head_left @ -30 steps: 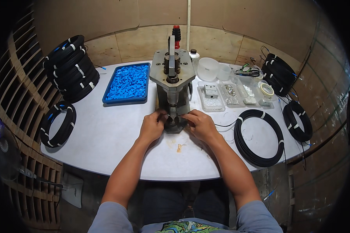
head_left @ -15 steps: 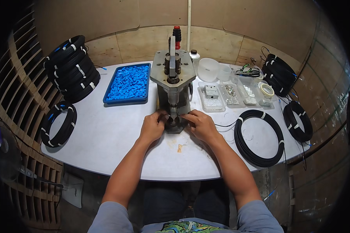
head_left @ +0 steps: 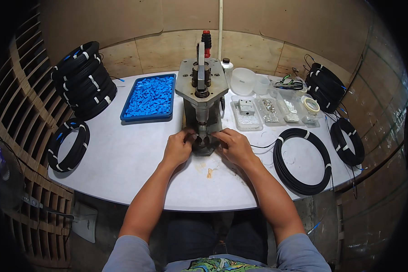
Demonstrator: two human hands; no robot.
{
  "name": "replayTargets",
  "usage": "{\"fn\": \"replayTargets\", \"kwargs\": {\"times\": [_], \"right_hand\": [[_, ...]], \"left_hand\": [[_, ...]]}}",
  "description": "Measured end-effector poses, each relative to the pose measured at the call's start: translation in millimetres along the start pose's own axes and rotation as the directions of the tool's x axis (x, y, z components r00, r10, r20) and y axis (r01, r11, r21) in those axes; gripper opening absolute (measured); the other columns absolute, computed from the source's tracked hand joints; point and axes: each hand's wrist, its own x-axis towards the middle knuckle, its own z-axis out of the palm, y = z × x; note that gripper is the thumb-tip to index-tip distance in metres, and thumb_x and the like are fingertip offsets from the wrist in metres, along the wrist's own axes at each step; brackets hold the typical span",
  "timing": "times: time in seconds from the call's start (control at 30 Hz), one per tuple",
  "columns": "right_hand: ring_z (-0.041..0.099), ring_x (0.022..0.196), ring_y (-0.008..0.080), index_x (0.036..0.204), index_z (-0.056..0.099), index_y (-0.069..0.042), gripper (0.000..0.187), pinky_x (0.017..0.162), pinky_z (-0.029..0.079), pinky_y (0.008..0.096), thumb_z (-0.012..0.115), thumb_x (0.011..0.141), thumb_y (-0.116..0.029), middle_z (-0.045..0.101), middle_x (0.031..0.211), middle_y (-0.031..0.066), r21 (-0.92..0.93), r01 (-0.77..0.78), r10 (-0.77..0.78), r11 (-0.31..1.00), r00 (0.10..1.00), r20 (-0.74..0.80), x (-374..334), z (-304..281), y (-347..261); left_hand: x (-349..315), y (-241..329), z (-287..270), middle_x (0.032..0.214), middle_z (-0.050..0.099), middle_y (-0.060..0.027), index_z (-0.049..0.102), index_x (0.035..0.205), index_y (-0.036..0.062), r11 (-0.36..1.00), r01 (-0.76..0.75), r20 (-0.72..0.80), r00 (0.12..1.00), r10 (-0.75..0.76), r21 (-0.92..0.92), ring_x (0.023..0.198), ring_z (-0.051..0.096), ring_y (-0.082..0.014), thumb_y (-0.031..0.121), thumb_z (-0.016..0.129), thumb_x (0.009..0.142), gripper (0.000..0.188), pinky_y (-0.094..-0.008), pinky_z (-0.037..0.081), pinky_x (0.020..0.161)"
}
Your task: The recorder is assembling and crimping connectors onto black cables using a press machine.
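Observation:
A grey metal bench press (head_left: pixel 201 86) stands in the middle of the table, its narrow ram pointing down at the base. My left hand (head_left: pixel 180 146) is at the left of the ram's lower end, fingers pinched together; whatever they hold is too small and dark to make out. On the opposite side my right hand (head_left: pixel 234 146) is closed, thumb and forefinger close to the ram. A thin black cable (head_left: pixel 262 147) leads from the large black cable coil (head_left: pixel 302 161) into this hand, and its end is hidden by the fingers and the press.
To the left are a tray of small blue parts (head_left: pixel 148 97), a cable coil stack (head_left: pixel 84 81) and a single coil (head_left: pixel 68 145). Clear boxes of small parts (head_left: pixel 270 111), plastic cups (head_left: pixel 243 81), tape (head_left: pixel 311 104) and more coils (head_left: pixel 347 142) occupy the right.

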Motion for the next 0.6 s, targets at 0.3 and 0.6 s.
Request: {"fn": "replayTargets", "kwargs": {"times": [0.3, 0.6], "right_hand": [[0.067, 0.076, 0.0259, 0.116, 0.072, -0.013, 0.050, 0.067, 0.056, 0.0365, 0.067, 0.070, 0.004, 0.065, 0.089, 0.0065, -0.007, 0.021, -0.021, 1.000, 1.000, -0.005, -0.3, 0.6, 1.3], [0.067, 0.078, 0.0270, 0.113, 0.073, -0.013, 0.044, 0.069, 0.057, 0.0369, 0.065, 0.073, 0.003, 0.066, 0.090, 0.0066, -0.004, 0.021, -0.021, 1.000, 1.000, -0.012, -0.2, 1.1, 2.4]], "left_hand": [[-0.7, 3.1, -1.5, 0.080, 0.072, -0.0206, 0.072, 0.110, 0.0013, 1.000, -0.005, -0.009, 1.000, 0.005, 0.007, 0.070, 0.071, -0.0288, 0.016, 0.064, 0.094, 0.023, -0.0382, 0.054, 0.068], [-0.1, 3.1, -1.2, 0.080, 0.072, -0.0206, 0.072, 0.110, 0.0006, 1.000, -0.001, -0.001, 1.000, 0.001, -0.007, 0.071, 0.072, -0.0288, 0.016, 0.064, 0.094, 0.023, -0.0378, 0.054, 0.069]]}}
